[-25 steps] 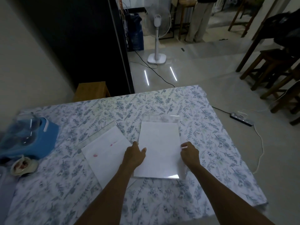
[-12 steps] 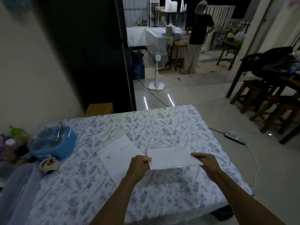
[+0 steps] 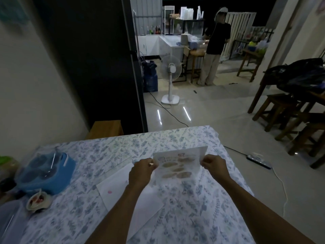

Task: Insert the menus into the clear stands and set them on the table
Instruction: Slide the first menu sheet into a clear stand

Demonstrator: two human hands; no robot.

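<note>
A clear stand with a menu (image 3: 177, 164) inside it is held upright above the floral tablecloth (image 3: 202, 205), its printed side with food pictures facing me. My left hand (image 3: 142, 171) grips its left edge and my right hand (image 3: 215, 165) grips its right edge. A second white sheet (image 3: 119, 191) with a small pink mark lies flat on the cloth to the left, partly hidden under my left forearm; whether it sits in a stand I cannot tell.
A blue container (image 3: 45, 173) with a clear lid, a small bowl (image 3: 37, 201) and a clear tub (image 3: 8, 224) crowd the table's left side. Beyond the far edge are a wooden stool (image 3: 105, 128), a standing fan (image 3: 170, 78), a person (image 3: 213, 48) and wooden stools (image 3: 281, 111) at right.
The stand with the menu went from lying flat under both hands to being lifted and tipped upright, printed side now towards me. The head view has tilted up.
</note>
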